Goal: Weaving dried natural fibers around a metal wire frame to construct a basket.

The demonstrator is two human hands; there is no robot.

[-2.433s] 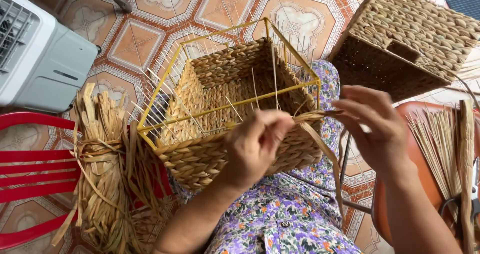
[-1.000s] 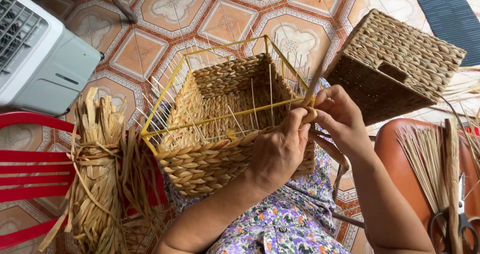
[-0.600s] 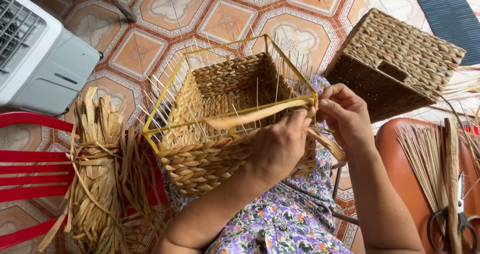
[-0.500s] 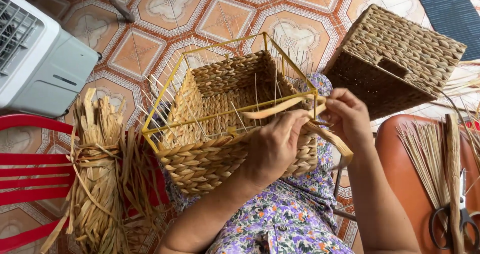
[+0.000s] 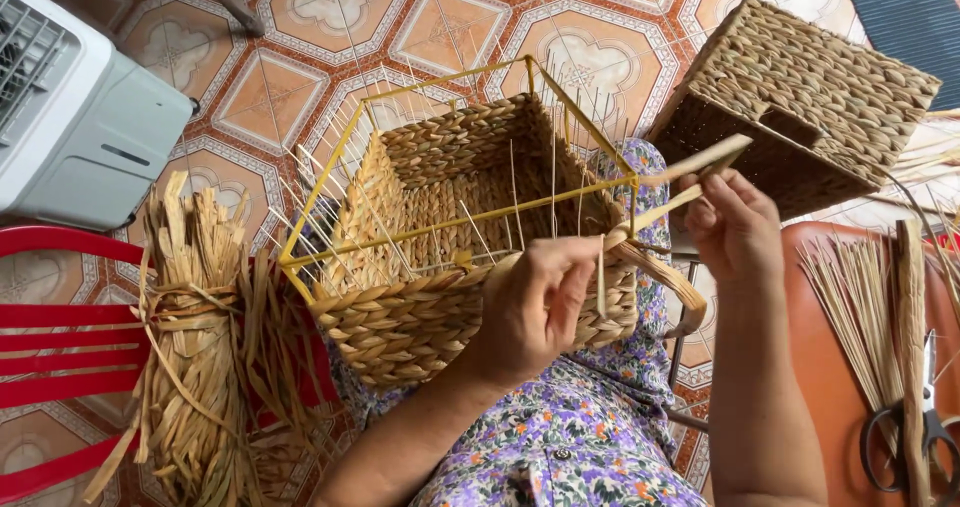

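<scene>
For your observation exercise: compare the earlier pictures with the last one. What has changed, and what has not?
The right hand has drawn the flat straw strand up and out to the right. The left hand keeps its grip on the half-woven basket rim. Finished basket, straw bundle and scissors stayed put.

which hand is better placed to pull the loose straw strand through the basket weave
Probably the right hand: it already pinches the flat tan straw strand beside the yellow wire frame. The left hand presses on the half-woven straw basket rim, steadying it.
</scene>
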